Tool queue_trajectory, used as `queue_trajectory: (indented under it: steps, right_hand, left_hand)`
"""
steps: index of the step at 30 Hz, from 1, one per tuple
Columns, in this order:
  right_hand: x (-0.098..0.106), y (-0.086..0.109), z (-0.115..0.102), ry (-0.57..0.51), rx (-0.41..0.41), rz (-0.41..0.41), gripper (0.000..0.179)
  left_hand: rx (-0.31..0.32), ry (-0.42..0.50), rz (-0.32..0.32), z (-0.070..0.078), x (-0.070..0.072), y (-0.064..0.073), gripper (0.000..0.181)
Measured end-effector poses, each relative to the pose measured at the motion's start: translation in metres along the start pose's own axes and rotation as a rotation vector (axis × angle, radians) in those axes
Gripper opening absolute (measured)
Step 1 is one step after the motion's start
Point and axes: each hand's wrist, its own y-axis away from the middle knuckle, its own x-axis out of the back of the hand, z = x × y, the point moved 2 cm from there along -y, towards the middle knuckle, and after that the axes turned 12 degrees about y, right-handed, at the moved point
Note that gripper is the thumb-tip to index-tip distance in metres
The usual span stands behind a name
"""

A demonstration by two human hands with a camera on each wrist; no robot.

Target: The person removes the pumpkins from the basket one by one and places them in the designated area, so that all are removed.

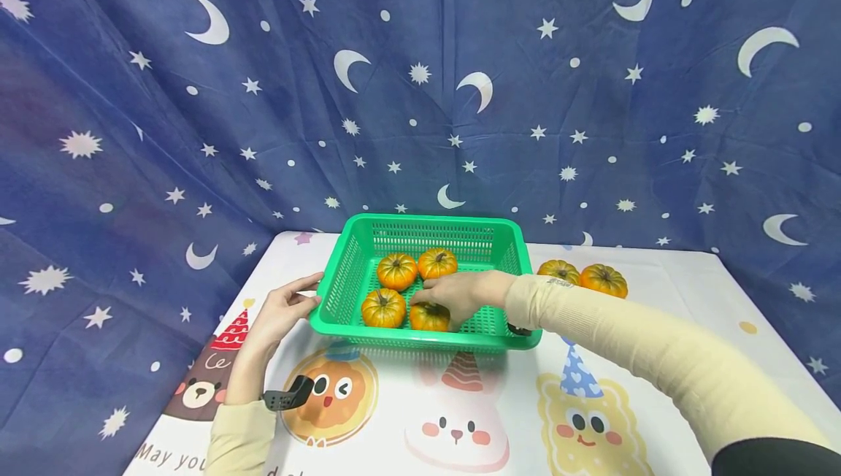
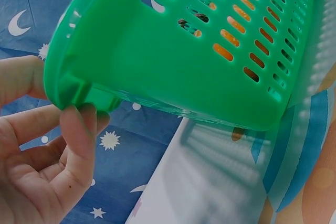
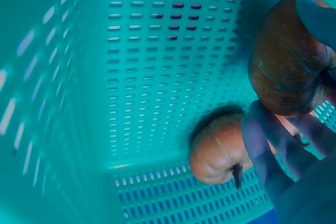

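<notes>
Four pumpkins (image 1: 384,309) in basket (image 1: 420,340): our right hand (image 1: 463,295) grips one (image 1: 428,319) by near edge, our left hand (image 1: 282,313) pinches left edge; two more (image 1: 604,281) past right edge.

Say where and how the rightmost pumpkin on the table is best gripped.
Likely from above, gripping the rightmost pumpkin around its widest part, on the near and far sides: it is squat and rounded, and a neighbouring pumpkin sits close on its left. The right sleeve passes at its near edge in the head view, so should probably clear first.
</notes>
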Motion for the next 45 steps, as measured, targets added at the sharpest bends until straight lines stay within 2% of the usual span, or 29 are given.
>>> queue_trajectory:
  steps: [7,19,30,39,45]
  right_hand:
    - [0.006,0.018,0.002,-0.019,-0.024,0.035,0.078]
    - [0.01,0.054,0.009,-0.039,-0.049,0.154,0.077]
    - [0.007,0.085,0.026,-0.022,-0.072,0.355,0.077]
    - [0.002,0.107,0.034,-0.054,-0.104,0.44,0.078]
    - [-0.002,0.119,0.038,-0.077,-0.159,0.499,0.081]
  left_hand:
    - [0.007,0.008,0.003,0.001,-0.002,0.0,0.051]
    - [0.03,0.0,0.007,0.003,-0.002,0.001,0.051]
    - [0.015,-0.001,0.01,0.002,-0.002,0.001,0.051]
    - [0.027,0.006,0.008,0.003,-0.001,0.0,0.052]
    - [0.021,-0.007,0.007,0.003,-0.001,0.0,0.051]
